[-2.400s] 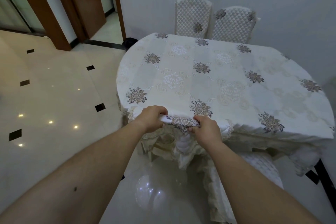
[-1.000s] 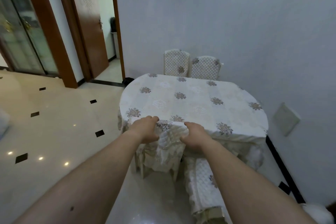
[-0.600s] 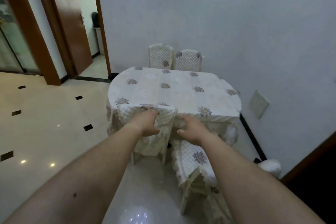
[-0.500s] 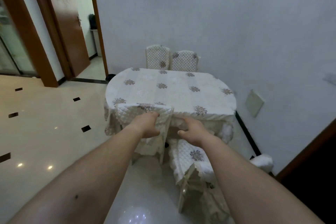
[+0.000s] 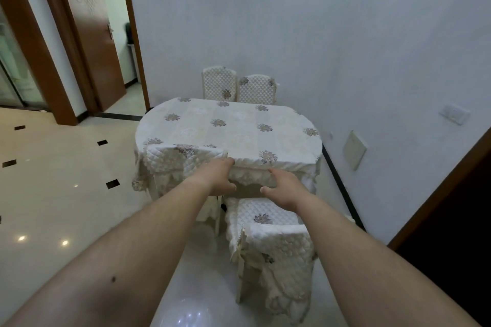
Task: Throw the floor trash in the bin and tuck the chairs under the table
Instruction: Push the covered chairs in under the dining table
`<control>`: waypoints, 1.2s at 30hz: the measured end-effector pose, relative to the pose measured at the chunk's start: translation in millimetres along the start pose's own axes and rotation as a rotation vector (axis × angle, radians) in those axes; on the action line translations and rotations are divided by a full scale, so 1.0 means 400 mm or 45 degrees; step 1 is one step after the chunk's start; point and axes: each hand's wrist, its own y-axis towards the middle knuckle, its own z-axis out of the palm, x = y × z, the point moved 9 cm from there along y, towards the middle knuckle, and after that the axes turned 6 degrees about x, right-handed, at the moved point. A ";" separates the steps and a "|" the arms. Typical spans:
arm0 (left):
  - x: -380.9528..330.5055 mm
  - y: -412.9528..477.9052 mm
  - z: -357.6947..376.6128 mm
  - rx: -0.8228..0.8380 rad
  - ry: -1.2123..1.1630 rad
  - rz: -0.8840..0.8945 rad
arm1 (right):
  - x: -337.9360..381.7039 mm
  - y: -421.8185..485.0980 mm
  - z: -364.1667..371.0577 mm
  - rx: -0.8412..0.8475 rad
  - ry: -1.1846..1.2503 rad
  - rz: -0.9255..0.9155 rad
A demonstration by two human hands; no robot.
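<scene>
An oval table (image 5: 239, 125) under a floral cream cloth stands against the wall. A quilted chair (image 5: 180, 160) on its near left side is pushed in, its back against the table edge. A second quilted chair (image 5: 265, 218) stands pulled out on the near right, its back (image 5: 281, 244) towards me. Two more chairs (image 5: 219, 82) (image 5: 256, 89) sit at the far side. My left hand (image 5: 218, 176) hovers by the right corner of the tucked chair's back, fingers relaxed and holding nothing. My right hand (image 5: 281, 188) is spread in the air above the pulled-out chair's seat.
Glossy cream floor tiles (image 5: 66, 194) with black diamonds stretch to the left. A brown door (image 5: 90, 34) stands ajar at the back left. A white wall runs along the table's right, and a dark wooden frame (image 5: 438, 194) stands at the right.
Both hands have let go of the left chair's back, which now rests against the table. I have backed away, and the pulled-out right chair has come fully into view.
</scene>
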 end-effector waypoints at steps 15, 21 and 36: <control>-0.365 0.040 0.182 0.023 -0.095 -0.018 | -0.322 -0.158 -0.098 0.109 -0.034 -0.024; -0.418 0.065 0.224 0.052 -0.105 -0.029 | -0.412 -0.160 -0.103 0.116 -0.029 0.002; -0.444 0.133 0.409 0.119 -0.097 -0.045 | -0.572 -0.102 -0.011 0.203 -0.054 0.032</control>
